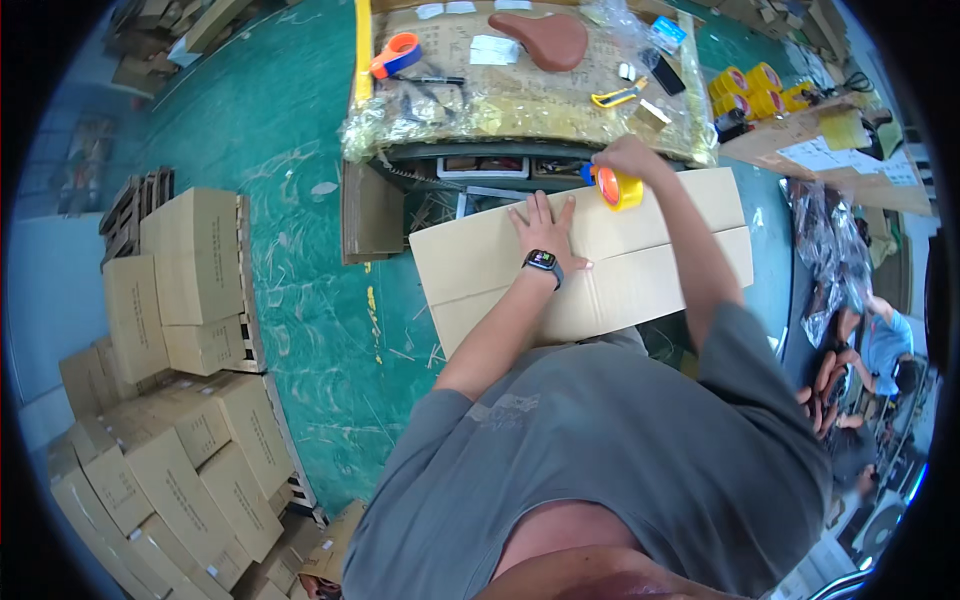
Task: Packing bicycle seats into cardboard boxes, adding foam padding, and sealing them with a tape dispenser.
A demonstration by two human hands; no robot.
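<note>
A flat-topped cardboard box [640,280] lies crosswise in front of me, with a seam running along its upper face. My left hand [546,228] presses flat on it left of the middle, fingers spread, a dark watch on the wrist. Over the far edge of the box, my right hand [630,158] is closed around a tape dispenser [590,174], its handle mostly hidden by the fingers. The yellow roll of tape [622,192] on it hangs just above the cardboard. Whether tape touches the box I cannot tell.
Beyond the box stands a plastic-wrapped workbench [520,122] with a brown saddle [548,40], an orange-and-blue tape dispenser [398,54], a yellow utility knife [618,94] and a phone [666,74]. Stacked cartons [195,255] stand at left. Yellow tape rolls [748,90] sit right; another person [886,345] works there.
</note>
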